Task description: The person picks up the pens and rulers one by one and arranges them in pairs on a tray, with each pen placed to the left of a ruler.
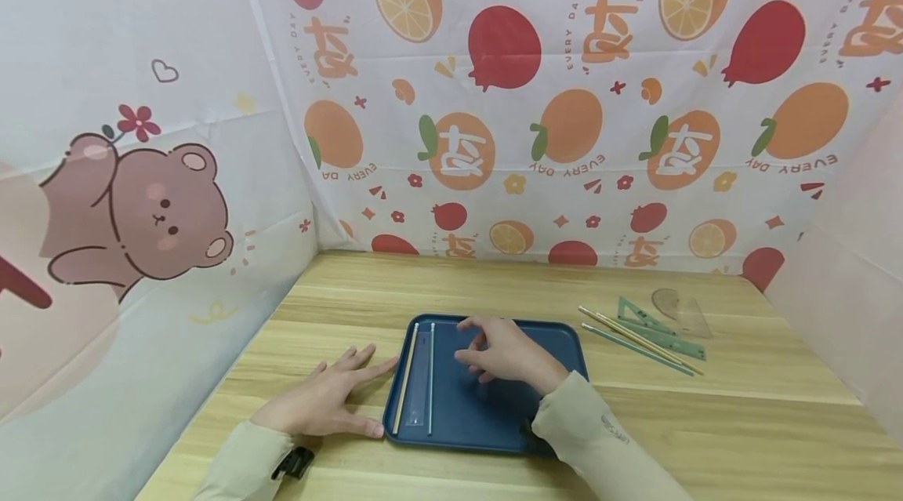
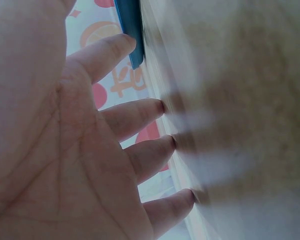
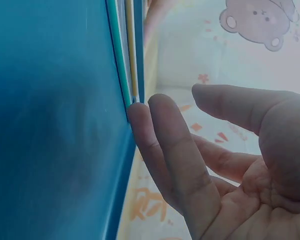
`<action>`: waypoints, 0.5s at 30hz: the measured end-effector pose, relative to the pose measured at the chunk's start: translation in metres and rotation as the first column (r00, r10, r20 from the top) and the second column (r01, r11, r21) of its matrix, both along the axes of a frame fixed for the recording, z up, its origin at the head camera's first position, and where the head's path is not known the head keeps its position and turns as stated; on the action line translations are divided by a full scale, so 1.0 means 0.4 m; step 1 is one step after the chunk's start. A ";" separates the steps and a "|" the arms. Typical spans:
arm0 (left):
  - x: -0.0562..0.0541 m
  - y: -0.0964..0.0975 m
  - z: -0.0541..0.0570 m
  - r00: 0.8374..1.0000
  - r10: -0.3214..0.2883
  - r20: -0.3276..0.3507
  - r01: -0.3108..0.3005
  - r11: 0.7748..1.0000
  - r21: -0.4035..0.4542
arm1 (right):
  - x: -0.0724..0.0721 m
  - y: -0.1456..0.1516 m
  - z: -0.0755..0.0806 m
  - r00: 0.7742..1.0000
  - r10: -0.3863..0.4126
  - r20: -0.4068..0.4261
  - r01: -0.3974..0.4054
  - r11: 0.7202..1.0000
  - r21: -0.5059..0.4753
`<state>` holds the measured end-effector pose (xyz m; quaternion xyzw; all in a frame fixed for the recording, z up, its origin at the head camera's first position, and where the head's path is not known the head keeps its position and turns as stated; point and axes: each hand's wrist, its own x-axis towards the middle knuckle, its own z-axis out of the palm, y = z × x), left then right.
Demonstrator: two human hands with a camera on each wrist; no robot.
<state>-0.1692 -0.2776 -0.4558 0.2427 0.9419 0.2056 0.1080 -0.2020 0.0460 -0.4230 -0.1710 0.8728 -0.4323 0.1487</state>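
Note:
A dark blue tray (image 1: 487,424) lies on the wooden table. Along its left side, side by side, are a yellow pencil (image 1: 405,379), a clear ruler (image 1: 419,383) and a green pencil (image 1: 432,379). My left hand (image 1: 324,401) rests on the table with fingers spread, index finger and thumb at the tray's left edge. Above the middle of the tray hovers my right hand (image 1: 504,352), fingers loosely bent and thumb apart, holding nothing. In the right wrist view the green pencil (image 3: 119,55) and yellow pencil (image 3: 131,50) lie beyond the fingertips.
Right of the tray lie several loose items: yellow pencils (image 1: 652,338), a green pencil (image 1: 635,347), a green set square (image 1: 640,318), a green ruler (image 1: 680,345), a clear protractor (image 1: 663,302) and a clear set square (image 1: 697,321). Printed cloth (image 1: 451,211) walls the table's back and sides.

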 end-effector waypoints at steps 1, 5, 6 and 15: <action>0.000 0.000 0.000 1.000 -0.001 -0.001 0.001 1.000 0.000 | 0.000 0.008 0.002 1.000 0.000 -0.006 0.000 1.000 -0.001; -0.002 -0.001 -0.002 1.000 -0.007 -0.011 0.007 1.000 0.001 | -0.001 0.036 0.007 1.000 -0.001 -0.030 0.001 1.000 -0.010; -0.002 -0.002 -0.002 1.000 -0.008 -0.012 0.008 1.000 0.002 | -0.001 0.042 0.008 0.999 -0.002 -0.035 0.001 1.000 -0.012; -0.003 -0.003 -0.005 0.999 -0.016 -0.030 0.017 1.000 0.006 | 0.011 0.078 0.028 0.998 0.009 -0.057 -0.010 1.000 -0.026</action>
